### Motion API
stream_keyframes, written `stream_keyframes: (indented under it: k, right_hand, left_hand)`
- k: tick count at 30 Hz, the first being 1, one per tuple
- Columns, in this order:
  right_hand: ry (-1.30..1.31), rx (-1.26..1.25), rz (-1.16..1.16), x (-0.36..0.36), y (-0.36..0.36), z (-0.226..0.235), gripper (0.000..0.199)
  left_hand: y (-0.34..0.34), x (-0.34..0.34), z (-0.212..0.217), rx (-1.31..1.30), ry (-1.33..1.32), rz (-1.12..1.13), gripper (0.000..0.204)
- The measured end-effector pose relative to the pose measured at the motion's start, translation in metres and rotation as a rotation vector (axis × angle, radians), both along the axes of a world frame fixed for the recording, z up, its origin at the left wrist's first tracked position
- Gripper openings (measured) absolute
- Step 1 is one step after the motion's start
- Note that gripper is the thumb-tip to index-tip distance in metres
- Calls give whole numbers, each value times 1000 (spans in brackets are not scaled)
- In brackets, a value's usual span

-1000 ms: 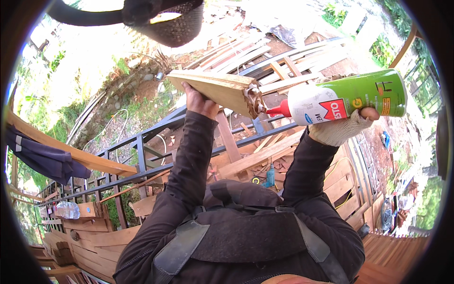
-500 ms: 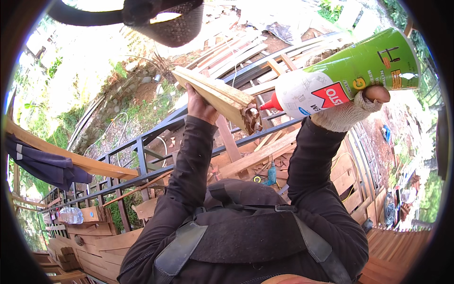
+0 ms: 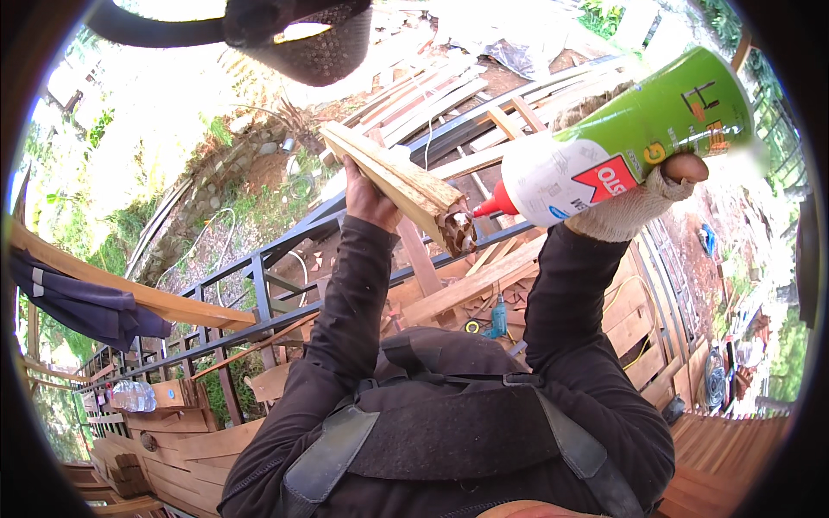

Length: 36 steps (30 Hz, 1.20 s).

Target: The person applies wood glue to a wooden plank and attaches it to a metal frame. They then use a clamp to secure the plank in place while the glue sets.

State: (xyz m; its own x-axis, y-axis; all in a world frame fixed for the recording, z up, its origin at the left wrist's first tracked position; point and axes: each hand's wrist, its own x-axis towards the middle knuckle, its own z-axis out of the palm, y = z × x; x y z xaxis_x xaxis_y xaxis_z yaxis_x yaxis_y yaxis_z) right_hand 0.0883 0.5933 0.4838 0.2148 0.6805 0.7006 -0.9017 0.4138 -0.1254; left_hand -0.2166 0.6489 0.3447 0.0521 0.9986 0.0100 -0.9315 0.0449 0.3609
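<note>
My left hand (image 3: pixel 370 198) is closed round a short wooden board (image 3: pixel 389 177), gripping its left side and tilting its end toward the right. White glue shows on the board's brown, rough end (image 3: pixel 458 226). In my right hand (image 3: pixel 643 203), which wears a pale knit glove with a bare thumb showing, lies a large green and white glue bottle (image 3: pixel 622 142). The bottle is tipped nearly on its side. Its red nozzle (image 3: pixel 496 202) points left, right at the board's glued end; whether it touches I cannot tell.
Dark metal frame rails (image 3: pixel 259 276) cross beneath my arms. A teal power drill (image 3: pixel 498 318) and a yellow tape roll (image 3: pixel 472 327) rest among wood scraps below. A dark cloth (image 3: pixel 82 298) hangs over a beam at left, near a clear plastic bottle (image 3: pixel 134 395). Planks (image 3: pixel 432 95) lie stacked ahead.
The board has turned slightly and shifted a little right and down. The glue bottle has moved slightly left, its nozzle staying near the board's end. Both hands keep their hold.
</note>
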Motion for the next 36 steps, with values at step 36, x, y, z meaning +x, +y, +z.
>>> stream_keyframes:
  k: [36]
  right_hand:
    - [-352,342,146,-128,3,146,40]
  left_hand:
    - [-84,1,-19,378,1399,986,58]
